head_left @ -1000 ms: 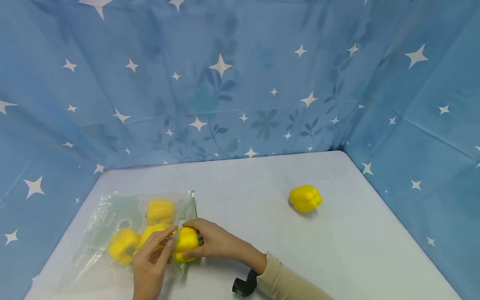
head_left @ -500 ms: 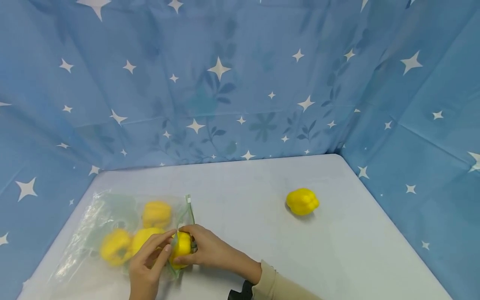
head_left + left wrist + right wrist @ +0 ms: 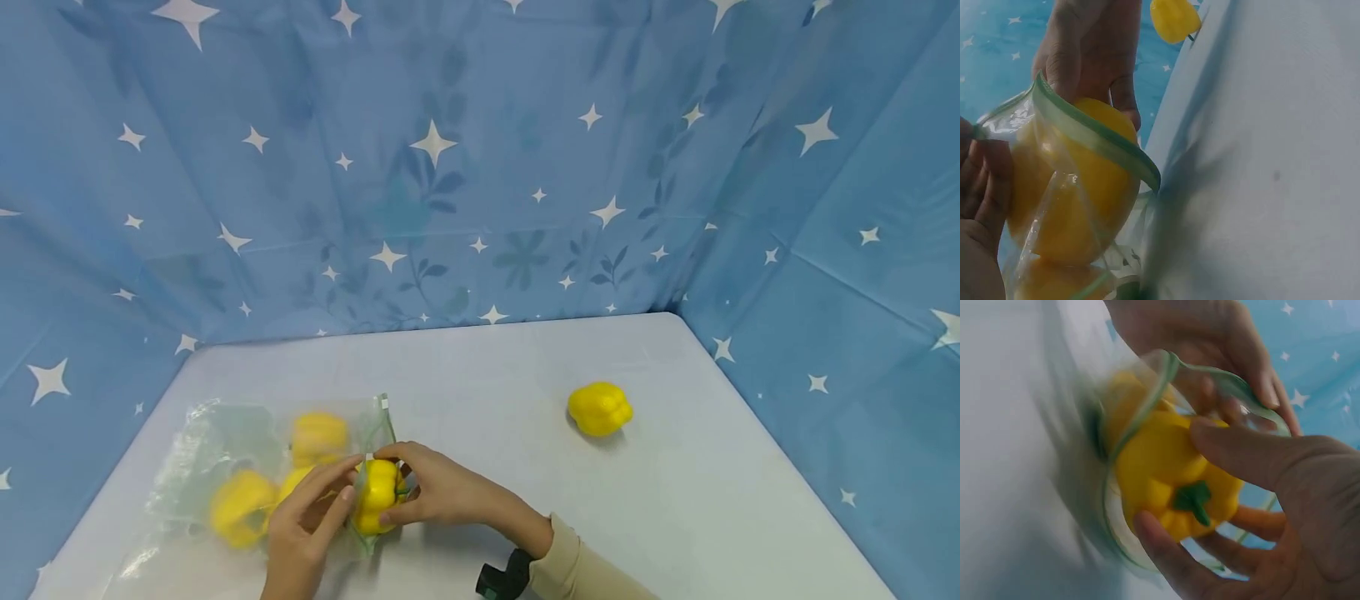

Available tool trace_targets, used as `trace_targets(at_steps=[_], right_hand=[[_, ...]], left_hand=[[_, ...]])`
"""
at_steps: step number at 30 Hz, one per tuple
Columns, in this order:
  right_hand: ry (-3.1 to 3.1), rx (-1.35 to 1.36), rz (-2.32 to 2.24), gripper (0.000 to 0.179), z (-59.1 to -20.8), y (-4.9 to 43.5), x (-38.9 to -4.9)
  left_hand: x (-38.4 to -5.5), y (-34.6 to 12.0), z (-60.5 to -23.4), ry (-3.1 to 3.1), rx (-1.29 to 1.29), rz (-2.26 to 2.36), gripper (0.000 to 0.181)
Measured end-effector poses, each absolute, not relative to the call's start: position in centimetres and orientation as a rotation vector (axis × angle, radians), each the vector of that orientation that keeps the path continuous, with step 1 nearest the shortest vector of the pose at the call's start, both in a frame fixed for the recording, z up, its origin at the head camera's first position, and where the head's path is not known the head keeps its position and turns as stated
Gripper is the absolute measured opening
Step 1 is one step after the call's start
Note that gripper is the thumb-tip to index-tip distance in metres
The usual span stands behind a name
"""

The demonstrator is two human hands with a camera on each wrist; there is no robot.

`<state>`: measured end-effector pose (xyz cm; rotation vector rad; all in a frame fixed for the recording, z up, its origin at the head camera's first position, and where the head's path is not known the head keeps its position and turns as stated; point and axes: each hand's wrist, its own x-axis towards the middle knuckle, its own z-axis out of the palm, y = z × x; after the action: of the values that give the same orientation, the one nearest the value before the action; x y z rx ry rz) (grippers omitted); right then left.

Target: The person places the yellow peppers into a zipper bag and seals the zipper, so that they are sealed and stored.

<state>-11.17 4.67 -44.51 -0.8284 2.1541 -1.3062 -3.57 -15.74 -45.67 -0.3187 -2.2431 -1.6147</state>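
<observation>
My right hand grips a yellow bell pepper, fingers and thumb spread round its stem end. A green stem faces back toward that hand. The far end of this pepper sits within the mouth of a clear zip bag, whose green-edged rim passes round it. At that rim, my left hand pinches the bag's edge between thumb and fingers. Inside the bag lie yellow peppers, blurred by the plastic; one is partly hidden behind my left hand.
Another yellow bell pepper lies alone on the white table, right of the bag. A black wrist device sits by my right sleeve. Blue star-patterned curtains rise behind and beside the table.
The held pepper and right hand first went slightly left, then came back right. The bag and peppers in it shifted a little the same way. Both hands keep their holds.
</observation>
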Motion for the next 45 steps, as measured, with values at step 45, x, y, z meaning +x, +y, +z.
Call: trace_targets(at_steps=[45], right_hand=[[2.084,-0.969,-1.558,0.051,-48.2,0.1,-11.2]], left_hand=[[-3.0,-15.4,-46.2,-2.067,-0.477,-1.523,0.043]])
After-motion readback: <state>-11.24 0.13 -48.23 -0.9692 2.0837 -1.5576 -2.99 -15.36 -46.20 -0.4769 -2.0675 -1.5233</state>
